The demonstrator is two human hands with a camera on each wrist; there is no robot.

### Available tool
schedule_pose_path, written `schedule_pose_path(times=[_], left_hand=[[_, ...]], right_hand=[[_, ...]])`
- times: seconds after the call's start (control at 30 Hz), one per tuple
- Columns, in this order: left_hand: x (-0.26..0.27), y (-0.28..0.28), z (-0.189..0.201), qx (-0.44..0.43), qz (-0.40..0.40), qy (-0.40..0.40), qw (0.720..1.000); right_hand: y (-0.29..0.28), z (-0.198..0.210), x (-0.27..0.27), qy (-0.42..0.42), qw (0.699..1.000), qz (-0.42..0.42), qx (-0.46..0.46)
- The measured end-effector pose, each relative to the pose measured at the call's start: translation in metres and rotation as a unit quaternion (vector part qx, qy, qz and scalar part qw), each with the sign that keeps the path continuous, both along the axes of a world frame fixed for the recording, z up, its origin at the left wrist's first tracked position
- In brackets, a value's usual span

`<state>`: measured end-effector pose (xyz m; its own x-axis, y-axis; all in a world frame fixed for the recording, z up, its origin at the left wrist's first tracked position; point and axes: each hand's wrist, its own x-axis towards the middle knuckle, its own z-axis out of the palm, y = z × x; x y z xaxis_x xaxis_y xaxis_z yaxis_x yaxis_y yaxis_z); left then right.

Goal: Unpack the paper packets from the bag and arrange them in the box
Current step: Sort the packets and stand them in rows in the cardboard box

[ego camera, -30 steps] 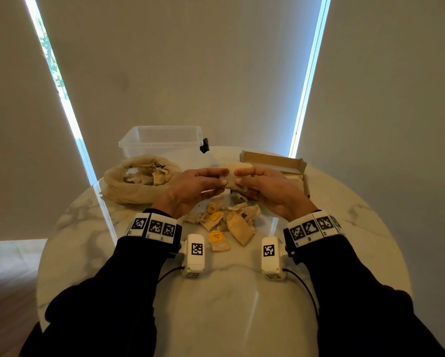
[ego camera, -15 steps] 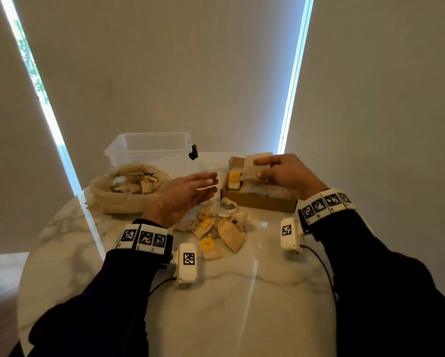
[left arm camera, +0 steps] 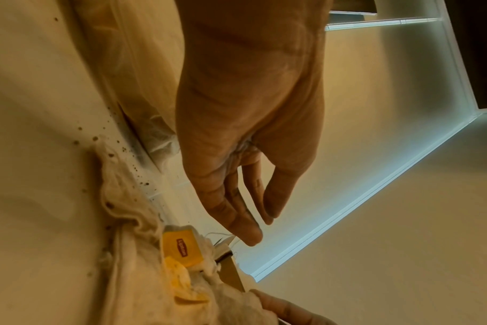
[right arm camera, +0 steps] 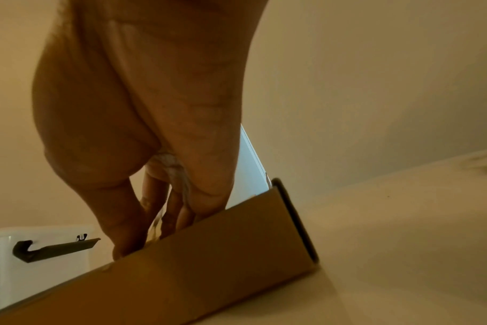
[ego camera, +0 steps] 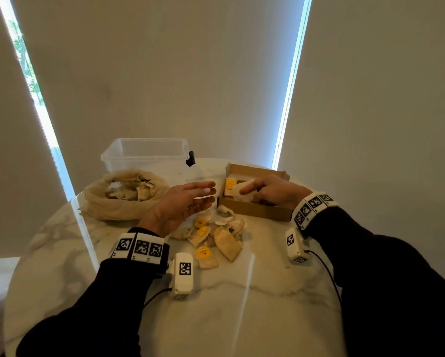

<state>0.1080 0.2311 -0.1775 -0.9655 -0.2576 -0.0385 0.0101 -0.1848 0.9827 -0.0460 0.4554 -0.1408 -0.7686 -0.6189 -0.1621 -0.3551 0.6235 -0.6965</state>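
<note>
A brown cardboard box point(ego camera: 254, 210) stands on the marble table at the right. My right hand point(ego camera: 270, 190) reaches into it and pinches a pale paper packet point(ego camera: 242, 193) down among the packets there, beside one with a yellow tag point(ego camera: 230, 183). In the right wrist view the fingers point(right arm camera: 164, 211) dip behind the box wall point(right arm camera: 209, 259). My left hand point(ego camera: 190, 199) hovers flat and empty just left of the box, above a loose pile of packets point(ego camera: 216, 235). A beige cloth bag point(ego camera: 123, 194) with more packets lies at the left.
A clear plastic tub point(ego camera: 146, 155) with a black clip stands behind the bag. The round table's point(ego camera: 216, 318) near half is bare marble. Blinds and wall close off the back; the table edge curves near the box on the right.
Both hands held one packet together above the pile. The right hand then carried it right and down into the box, while the left hand let go and stayed open near the middle.
</note>
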Motion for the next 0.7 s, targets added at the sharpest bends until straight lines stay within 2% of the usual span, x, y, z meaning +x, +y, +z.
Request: schedule_pose_path(times=[0.37, 0.47, 0.6, 0.7], left_hand=[[-0.013, 0.016, -0.015, -0.017, 0.002, -0.006, 1.000], [-0.013, 0.015, -0.015, -0.018, 0.003, -0.007, 1.000], [-0.014, 0.014, -0.016, -0.019, 0.006, -0.007, 1.000], [-0.014, 0.015, -0.016, -0.018, 0.007, -0.009, 1.000]], right_hand=[[0.026, -0.016, -0.025, 0.049, 0.998, -0.024, 0.030], [0.030, -0.013, -0.031, 0.060, 0.997, -0.054, -0.012], [0.029, -0.005, -0.029, 0.139, 0.982, -0.096, -0.080], [0.018, -0.010, -0.019, 0.148, 0.988, -0.037, 0.002]])
